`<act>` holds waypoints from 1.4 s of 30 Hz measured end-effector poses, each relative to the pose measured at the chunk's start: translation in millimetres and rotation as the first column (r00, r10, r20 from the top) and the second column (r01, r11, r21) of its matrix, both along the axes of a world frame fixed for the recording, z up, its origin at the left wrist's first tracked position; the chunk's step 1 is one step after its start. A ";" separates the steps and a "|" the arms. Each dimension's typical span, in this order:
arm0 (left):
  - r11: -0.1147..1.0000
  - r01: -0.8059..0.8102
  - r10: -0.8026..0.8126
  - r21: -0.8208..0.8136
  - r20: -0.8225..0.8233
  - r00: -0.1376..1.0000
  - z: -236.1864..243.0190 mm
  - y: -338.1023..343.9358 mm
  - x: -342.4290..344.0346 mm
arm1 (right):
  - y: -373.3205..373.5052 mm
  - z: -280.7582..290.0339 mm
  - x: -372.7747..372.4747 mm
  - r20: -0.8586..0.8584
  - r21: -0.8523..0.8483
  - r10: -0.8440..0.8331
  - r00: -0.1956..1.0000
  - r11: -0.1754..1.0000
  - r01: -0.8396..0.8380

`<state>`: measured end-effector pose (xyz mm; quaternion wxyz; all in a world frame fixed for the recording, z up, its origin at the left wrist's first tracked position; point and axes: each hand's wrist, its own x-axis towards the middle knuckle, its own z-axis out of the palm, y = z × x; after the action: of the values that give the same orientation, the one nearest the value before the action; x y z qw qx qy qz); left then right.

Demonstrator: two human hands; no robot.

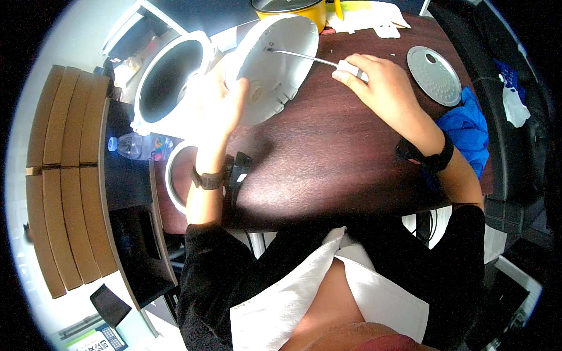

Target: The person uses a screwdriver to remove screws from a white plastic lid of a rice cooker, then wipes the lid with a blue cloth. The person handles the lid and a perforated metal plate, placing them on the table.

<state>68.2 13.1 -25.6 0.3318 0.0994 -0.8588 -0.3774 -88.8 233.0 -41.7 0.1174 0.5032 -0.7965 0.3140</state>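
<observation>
My left hand (227, 96) grips the near left rim of a white round plastic cover (278, 82), held tilted up with its inner side showing. In my right hand (377, 88) is a screwdriver (313, 58) with a pale handle and long metal shaft; its tip is at a small spot inside the cover. Behind my left hand a white housing with a dark round pot (165, 79) stands at the table's left. A perforated metal disc (436, 85) lies at the right, beyond my right hand.
On the dark wooden table (328, 164): a white ring (172, 181), a blue cloth (459, 123), a yellow pot (310, 17) and white pieces (369, 14) at the back. A plastic bottle (140, 146) and stacked cardboard boxes (61, 123) are left; a black sofa (509, 158) is right.
</observation>
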 end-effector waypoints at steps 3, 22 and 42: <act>1.000 0.003 -0.002 0.019 -0.025 1.000 -2.6 -1.5 -1.5 | 4.2 9.0 -1.4 -0.131 -0.006 -0.013 0.991 1.000 0.013; 0.996 -0.063 0.062 0.065 0.022 0.998 0.5 1.8 0.4 | 0.8 34.6 0.1 -0.359 0.027 -0.038 0.933 0.998 0.051; 0.996 -0.060 0.059 0.060 0.020 0.998 -1.7 -0.2 0.1 | 0.0 36.5 -2.6 -0.444 0.016 -0.040 0.895 0.999 0.052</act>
<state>68.3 12.9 -27.3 0.3318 0.1383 -0.8467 -0.3923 -91.4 233.0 -5.2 0.2964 0.5441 -0.7647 0.1772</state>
